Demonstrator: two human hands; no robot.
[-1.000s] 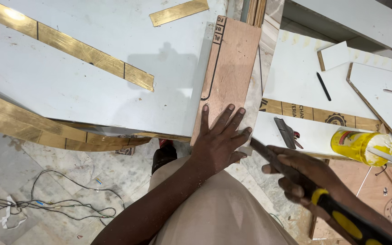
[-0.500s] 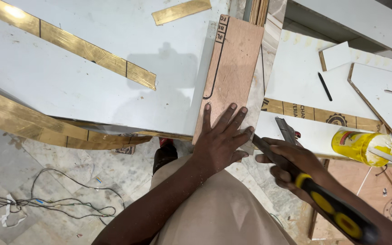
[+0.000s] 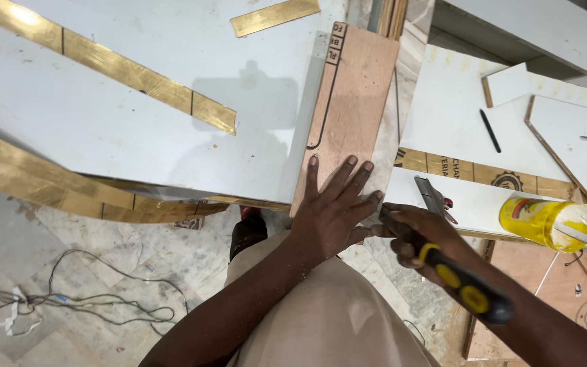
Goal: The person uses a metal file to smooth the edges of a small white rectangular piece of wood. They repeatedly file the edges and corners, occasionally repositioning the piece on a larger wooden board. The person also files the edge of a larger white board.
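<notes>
Your right hand (image 3: pixel 419 238) has come closer to your left hand (image 3: pixel 331 211) since the earlier frame, and the two now almost touch. It is closed around a tool with black and yellow handle (image 3: pixel 460 289). Your left hand lies flat with spread fingers on the near end of the brown plywood board (image 3: pixel 354 102), holding nothing. This board lies just right of the white panel (image 3: pixel 130 129). Farther right lies a yellow bottle (image 3: pixel 545 221).

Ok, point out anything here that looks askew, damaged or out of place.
The yellow glue bottle lies on its side on the white board, not upright. A gold strip lies loose and crooked at the top of the large white panel. Tangled cables sprawl on the floor. Nothing looks spilled.
</notes>
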